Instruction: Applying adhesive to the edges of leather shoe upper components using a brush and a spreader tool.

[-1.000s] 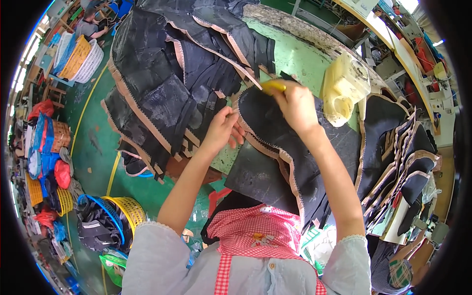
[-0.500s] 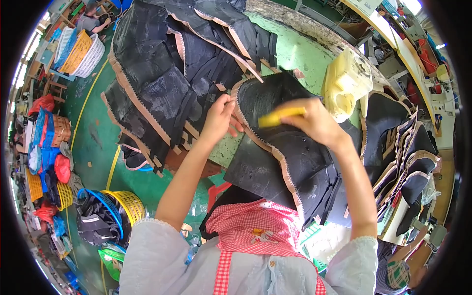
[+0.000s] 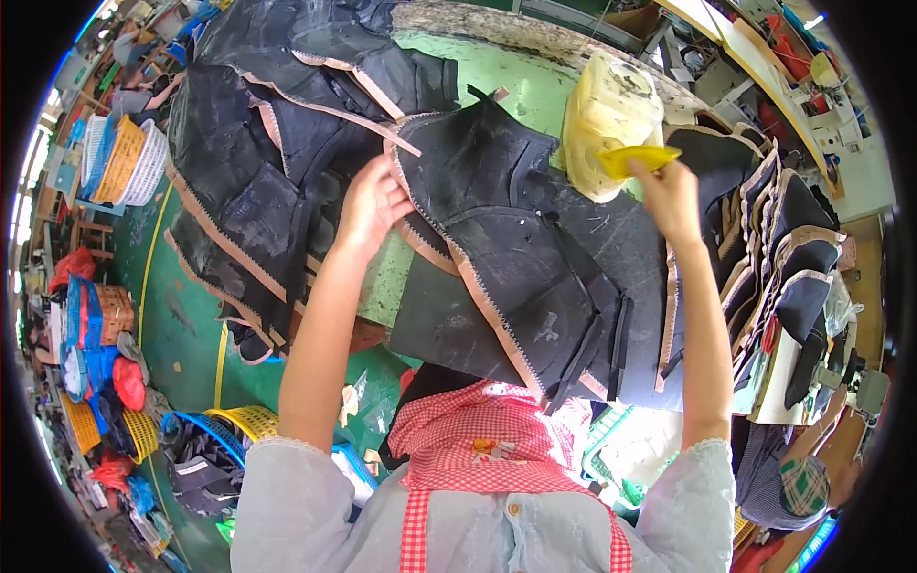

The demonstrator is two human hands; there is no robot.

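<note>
My left hand (image 3: 371, 202) rests by the tan-trimmed left edge of a black fabric piece (image 3: 478, 177), its fingers loosely apart and touching or very near the edge; whether any fingertip lies under the cloth I cannot tell. In my right hand (image 3: 671, 199) a flat yellow scraper (image 3: 638, 159) is gripped. It overlaps the side of a cut-open, yellowish plastic jug (image 3: 616, 110), whose inside is mostly hidden. Below the first piece lies another black piece (image 3: 521, 277) with a zigzag-stitched tan edge and narrow straps.
A large pile of black pieces (image 3: 248, 143) covers the table's left side. More trimmed pieces (image 3: 755, 229) stand overlapped on the right. Baskets with dark cloth (image 3: 201, 468) stand on the green floor at lower left. Other people sit at far left and lower right.
My right hand moved from over the black piece to the jug on the right, scraper still held. My left hand loosened its fingers at the edge. The whole view shifted somewhat.
</note>
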